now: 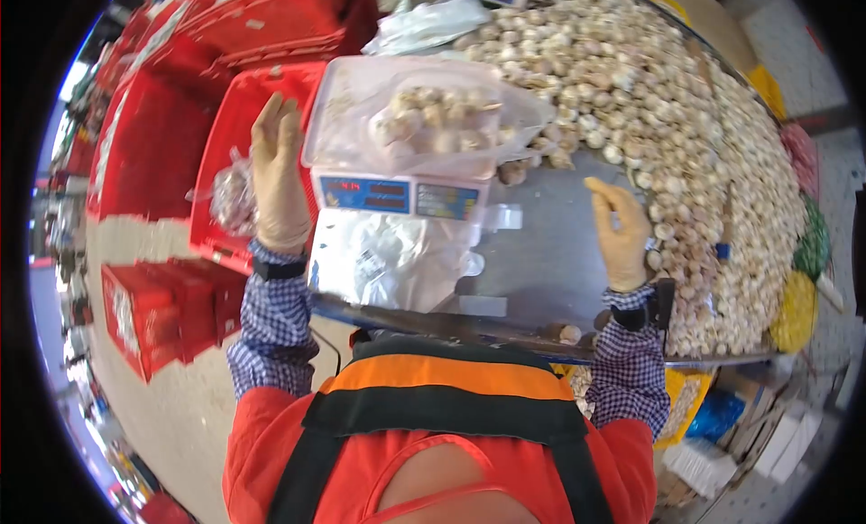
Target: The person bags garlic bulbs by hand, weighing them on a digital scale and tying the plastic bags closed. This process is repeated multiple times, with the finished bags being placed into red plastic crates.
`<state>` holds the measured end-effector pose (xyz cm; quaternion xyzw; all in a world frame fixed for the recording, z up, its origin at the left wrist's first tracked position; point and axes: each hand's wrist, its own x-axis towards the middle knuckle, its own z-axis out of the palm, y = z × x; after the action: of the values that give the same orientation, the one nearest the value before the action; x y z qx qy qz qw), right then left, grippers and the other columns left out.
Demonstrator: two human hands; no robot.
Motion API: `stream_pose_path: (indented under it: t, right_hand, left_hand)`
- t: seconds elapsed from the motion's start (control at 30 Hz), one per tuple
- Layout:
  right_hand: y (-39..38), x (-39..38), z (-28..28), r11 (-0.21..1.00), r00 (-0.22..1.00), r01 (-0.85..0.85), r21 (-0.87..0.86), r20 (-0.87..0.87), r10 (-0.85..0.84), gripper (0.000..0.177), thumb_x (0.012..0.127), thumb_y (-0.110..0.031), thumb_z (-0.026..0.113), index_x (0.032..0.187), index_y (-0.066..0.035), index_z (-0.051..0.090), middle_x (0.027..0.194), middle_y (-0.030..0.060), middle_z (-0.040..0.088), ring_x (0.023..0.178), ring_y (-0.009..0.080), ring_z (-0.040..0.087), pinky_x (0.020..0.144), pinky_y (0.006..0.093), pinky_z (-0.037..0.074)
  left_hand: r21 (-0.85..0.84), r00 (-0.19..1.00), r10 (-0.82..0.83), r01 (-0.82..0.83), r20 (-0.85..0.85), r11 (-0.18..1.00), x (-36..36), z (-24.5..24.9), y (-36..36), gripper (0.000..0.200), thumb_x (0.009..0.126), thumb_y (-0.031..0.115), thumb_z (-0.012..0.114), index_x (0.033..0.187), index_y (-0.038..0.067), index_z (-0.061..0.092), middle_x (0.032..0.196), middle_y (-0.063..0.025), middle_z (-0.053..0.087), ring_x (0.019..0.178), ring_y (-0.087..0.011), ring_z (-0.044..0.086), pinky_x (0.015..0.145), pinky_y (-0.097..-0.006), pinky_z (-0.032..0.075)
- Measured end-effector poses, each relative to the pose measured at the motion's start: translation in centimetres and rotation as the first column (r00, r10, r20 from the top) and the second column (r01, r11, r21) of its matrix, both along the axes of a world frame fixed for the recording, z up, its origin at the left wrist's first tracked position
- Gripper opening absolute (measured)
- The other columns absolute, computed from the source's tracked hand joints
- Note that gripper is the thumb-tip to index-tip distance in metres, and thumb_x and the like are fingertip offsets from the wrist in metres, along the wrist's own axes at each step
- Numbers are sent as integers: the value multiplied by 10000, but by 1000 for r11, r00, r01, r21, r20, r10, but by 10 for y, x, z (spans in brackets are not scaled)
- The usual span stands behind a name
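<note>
My left hand (280, 181), in a pale glove, is raised at the left edge of the weighing scale (327, 141), over a red crate. Its fingers are stretched out, with nothing visible in them. On the scale's pan lies a clear plastic bag of garlic bulbs (437, 118). My right hand (622, 235), also gloved, hovers above the metal table beside the garlic heap (667, 127). Its fingers are loosely curved, with a gap between thumb and forefinger, and no object shows in them. Flat clear plastic bags (388, 262) lie in front of the scale.
A red crate (221, 145) with a filled bag (234, 199) stands left of the scale. More red crates (171, 307) are stacked on the floor. A loose bulb (568, 334) lies at the table's front edge. Yellow and green net bundles (794, 312) sit at the far right.
</note>
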<state>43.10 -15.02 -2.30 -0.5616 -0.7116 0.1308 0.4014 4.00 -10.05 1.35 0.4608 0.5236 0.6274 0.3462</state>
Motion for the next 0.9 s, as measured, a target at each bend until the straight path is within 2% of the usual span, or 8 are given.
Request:
stream_pose_path:
  t: [0.1,0.27,0.37,0.4,0.57,0.7,0.77,0.9]
  right_hand:
    - [18,-3,-8,997,996,-7,-73,-85,1,200,857,-93,619,1051,-91,668,953,85,670,877,255,633,764,339,495]
    - [100,44,-147,986,814,149,77,557,-167,637,755,-334,707,1316,-124,492,1131,187,597,951,371,592,803,447,487]
    - [134,42,-194,938,902,141,-317,431,10,836,668,-380,743,1386,-130,395,1142,230,566,955,416,565,817,473,480]
    - [123,22,-178,961,875,226,-157,467,-130,834,650,-368,739,1383,-153,403,1076,223,579,944,403,562,814,471,484]
    - [110,-1,-177,921,885,384,-63,310,-347,684,626,-305,788,1254,-227,527,1217,156,503,1026,363,552,844,446,492]
    - [115,-11,-176,858,826,488,-161,404,-394,747,619,-265,807,1292,-236,484,1353,138,396,1078,357,528,874,443,477]
    - [110,-16,-174,841,828,505,-193,384,-409,730,639,-255,797,1297,-235,482,1353,129,396,1090,352,520,882,437,472]
    - [94,-24,-193,883,859,452,-130,329,-391,643,698,-222,742,1289,-219,491,1385,98,375,1070,340,532,867,434,470]
  left_hand:
    - [72,996,-39,45,-80,996,9,16,-8,569,918,234,590,1385,26,341,1377,-172,415,1273,-251,402,1062,-370,329]
    - [52,985,-98,106,-140,993,6,0,1,768,765,201,784,1370,11,350,1353,-171,430,1265,-256,403,1030,-344,360]
    - [19,848,-118,149,-517,989,12,-18,7,732,735,251,800,1317,-8,439,1219,-173,545,1157,-252,513,996,-348,396]
    - [-44,810,-196,207,-553,977,14,-19,9,668,769,252,766,1296,-14,454,1184,-165,571,1119,-252,542,981,-346,406]
    - [-112,874,-451,437,-181,893,25,-18,15,603,876,312,658,1333,7,410,1237,-143,537,1153,-221,514,977,-341,404]
    - [27,885,-395,414,-247,910,54,7,1,796,840,321,699,1428,12,259,1382,-166,395,1300,-256,371,1070,-377,313]
    - [94,766,-264,388,-586,917,61,-6,7,917,770,357,761,1429,-9,239,1418,-182,350,1326,-274,337,1105,-397,263]
    - [288,849,-31,213,-528,934,62,7,-10,1104,665,437,812,1436,-31,177,1465,-193,273,1347,-304,301,1117,-421,235]
